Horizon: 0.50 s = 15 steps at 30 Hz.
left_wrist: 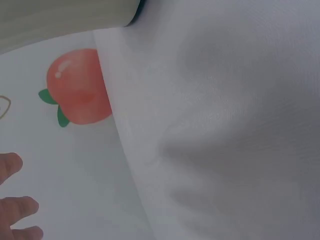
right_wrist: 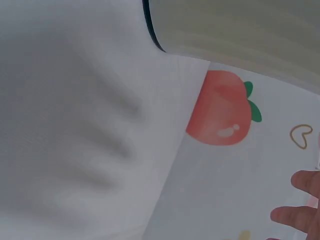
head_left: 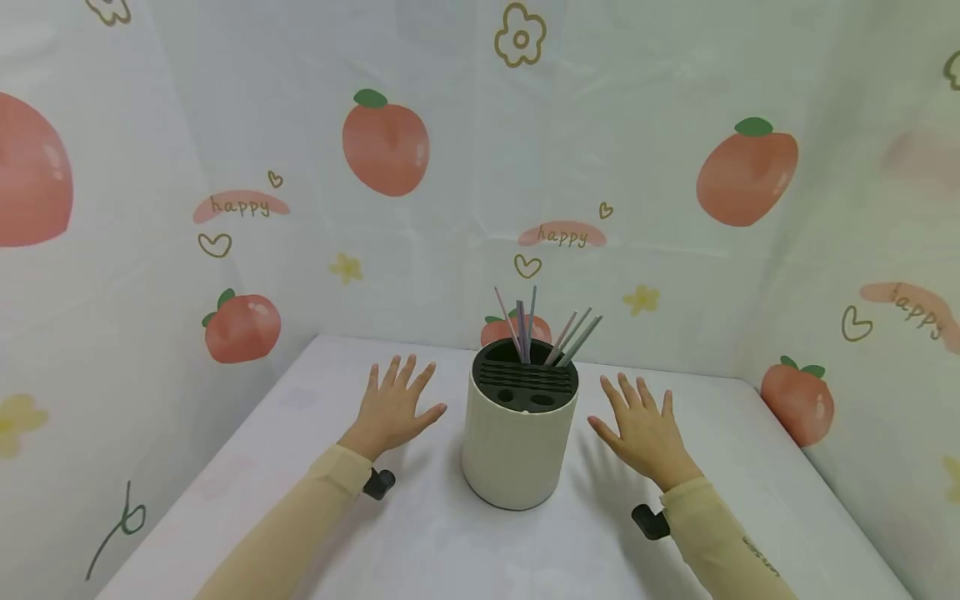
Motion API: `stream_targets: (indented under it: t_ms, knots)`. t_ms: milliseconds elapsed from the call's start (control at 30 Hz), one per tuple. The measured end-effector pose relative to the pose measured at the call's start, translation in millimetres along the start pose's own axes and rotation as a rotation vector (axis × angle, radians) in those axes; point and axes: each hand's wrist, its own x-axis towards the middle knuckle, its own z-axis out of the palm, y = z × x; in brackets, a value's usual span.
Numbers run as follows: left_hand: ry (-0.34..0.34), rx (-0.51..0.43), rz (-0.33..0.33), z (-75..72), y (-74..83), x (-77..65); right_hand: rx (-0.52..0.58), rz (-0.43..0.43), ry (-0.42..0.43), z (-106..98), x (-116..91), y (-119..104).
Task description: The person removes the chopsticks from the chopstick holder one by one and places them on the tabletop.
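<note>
A cream cylindrical knife block (head_left: 517,454) with a black slotted top stands upright on the white table. Several thin sticks (head_left: 522,329) in pink, purple and grey-green lean out of the opening at the back of its top. To its left, my left hand (head_left: 392,410) is held over the table with fingers spread and nothing in it. My right hand (head_left: 643,429) mirrors it on the other side, fingers straight and apart, also holding nothing. Both wrist views catch the holder's side at the top edge and a few fingertips low at the outer edge.
White cloth covers the table (head_left: 420,542). Behind and at both sides hangs a white curtain (head_left: 465,150) printed with peaches, hearts, flowers and the word "happy". A small black wrist camera (head_left: 379,483) sits under the left sleeve, and another camera (head_left: 651,522) under the right one.
</note>
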Motion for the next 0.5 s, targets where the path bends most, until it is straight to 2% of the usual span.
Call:
stream_targets:
  t_ms: [133,200,333,500]
  knots:
    - [0.01,-0.035,0.029,0.6,-1.2,-0.5,0.0,-0.014,0.022,0.1,-0.2,-0.4]
    - [-0.005,-0.077,0.036,-0.7,-0.8,-1.7,0.009,-0.034,0.044,0.8,-0.4,0.0]
    - [-0.083,-0.167,0.016,-2.2,1.0,-5.2,0.052,-0.072,0.08,3.2,-1.5,1.1]
    - [-0.172,-0.246,-0.037,-0.6,2.9,-9.4,0.147,-0.049,0.041,6.4,-4.0,2.1]
